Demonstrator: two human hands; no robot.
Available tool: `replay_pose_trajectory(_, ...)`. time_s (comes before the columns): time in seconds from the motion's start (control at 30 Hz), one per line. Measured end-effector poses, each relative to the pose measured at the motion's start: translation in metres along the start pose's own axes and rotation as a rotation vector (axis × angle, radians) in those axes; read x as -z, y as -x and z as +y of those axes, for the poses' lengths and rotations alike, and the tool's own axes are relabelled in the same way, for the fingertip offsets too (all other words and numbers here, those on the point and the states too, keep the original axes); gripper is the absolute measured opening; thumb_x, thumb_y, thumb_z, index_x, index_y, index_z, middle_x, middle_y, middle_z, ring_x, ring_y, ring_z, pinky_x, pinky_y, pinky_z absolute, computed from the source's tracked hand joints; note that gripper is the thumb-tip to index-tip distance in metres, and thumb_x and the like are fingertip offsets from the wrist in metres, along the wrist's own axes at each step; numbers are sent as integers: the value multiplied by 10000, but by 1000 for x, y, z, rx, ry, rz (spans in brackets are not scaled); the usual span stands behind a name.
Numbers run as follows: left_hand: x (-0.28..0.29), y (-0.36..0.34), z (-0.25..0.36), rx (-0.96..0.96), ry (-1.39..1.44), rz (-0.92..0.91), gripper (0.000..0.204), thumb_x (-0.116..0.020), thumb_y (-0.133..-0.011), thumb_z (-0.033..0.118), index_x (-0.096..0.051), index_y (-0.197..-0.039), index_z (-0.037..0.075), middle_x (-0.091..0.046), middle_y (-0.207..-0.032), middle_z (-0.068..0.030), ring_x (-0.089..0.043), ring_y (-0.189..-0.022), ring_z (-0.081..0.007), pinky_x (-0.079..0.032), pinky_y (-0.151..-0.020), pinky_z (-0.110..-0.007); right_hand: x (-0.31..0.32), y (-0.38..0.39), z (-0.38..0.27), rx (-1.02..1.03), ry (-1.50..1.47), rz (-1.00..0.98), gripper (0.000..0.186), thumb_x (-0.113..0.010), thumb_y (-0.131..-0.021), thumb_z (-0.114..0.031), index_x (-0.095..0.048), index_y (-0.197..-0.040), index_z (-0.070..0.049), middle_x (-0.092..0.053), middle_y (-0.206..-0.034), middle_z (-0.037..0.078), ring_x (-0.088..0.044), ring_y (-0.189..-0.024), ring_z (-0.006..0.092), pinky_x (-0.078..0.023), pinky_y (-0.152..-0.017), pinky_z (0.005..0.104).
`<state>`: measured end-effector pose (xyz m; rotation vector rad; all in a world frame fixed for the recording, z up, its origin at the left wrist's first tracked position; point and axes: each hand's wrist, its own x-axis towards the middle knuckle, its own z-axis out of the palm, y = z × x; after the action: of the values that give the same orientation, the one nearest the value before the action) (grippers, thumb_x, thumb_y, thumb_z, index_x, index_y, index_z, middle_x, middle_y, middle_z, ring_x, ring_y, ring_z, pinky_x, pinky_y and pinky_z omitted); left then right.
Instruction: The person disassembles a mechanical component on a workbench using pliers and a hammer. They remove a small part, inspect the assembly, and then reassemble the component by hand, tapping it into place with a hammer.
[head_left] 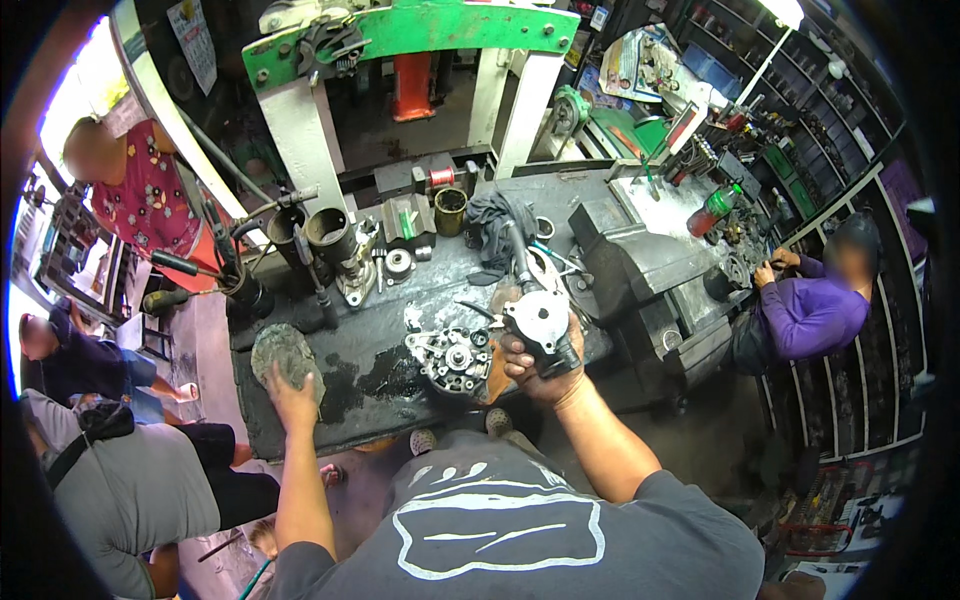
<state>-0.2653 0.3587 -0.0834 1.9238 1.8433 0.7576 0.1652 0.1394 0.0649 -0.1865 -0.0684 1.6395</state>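
Your right hand [563, 388] had its fingers closed round a silver-faced metal part [540, 316], held just right of the open metal housing [450, 362] on the counter [360, 330], and was the nearer hand to it. Your left hand [293, 398], well apart from that housing, lay with fingers spread over a round grey slab [280, 345]. Your palms were hidden, and the held part's long axis was hard to make out

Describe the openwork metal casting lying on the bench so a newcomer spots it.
On the dark workbench, go to the near edge, between the left hand and the right hand. There lies a silvery, roundish alternator-like casting with a small hub at its middle. Unlike the smoother-faced metal part gripped in the right hand, it has a pierced, openwork face.
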Motion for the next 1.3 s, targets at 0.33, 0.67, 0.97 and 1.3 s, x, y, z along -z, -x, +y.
replay_pose_trajectory(0.33, -20, 48, 169, -582, 331, -595, 1293, -1017, -679, 418, -295, -1702, 94, -371, -1721, -211, -309, -1620, -399, -261, -1350, -480, -56, -26, -5, 18, 1608, 560, 741, -832, -938, -412, -592, -1459, 57, -739, -1263, 177, -723, -1133, 253, -569, -1004, 390)
replay_pose_trajectory(0.67, -69, 77, 162, -426, 523, -528, 1394, -1026, -669, 328, -154, -1716, 32, -252, -1744, -277, -321, -1617, -393, -306, -1333, -470, -82, -61, 40, -120, 2587, 213, 797, -916, -820, -425, -586, -1354, 67, -709, -1181, 318, -700, -1134, 476, -568, -998, 507)
replay_pose_trajectory(0.97, -70, 69, 153, -298, 539, -781, 1491, -1033, -666, 376, -29, -1732, 94, -547, -1541, -326, -595, -1393, -467, -470, -1201, -493, -106, -70, 38, -165, 2862, -393, 624, -831, -790, -106, -598, -1368, -70, -664, -1093, 224, -728, -1063, 439, -607, -903, 505)
replay_pose_trajectory(1.3, -74, 74, 150, -352, 592, -727, 1456, -1049, -615, 354, -133, -1718, 100, -500, -1598, -282, -539, -1443, -464, -449, -1220, -496, -99, -98, 47, -617, 2787, -6, 647, -925, -777, -346, -606, -1204, 22, -743, -1013, 287, -745, -972, 481, -609, -860, 533)
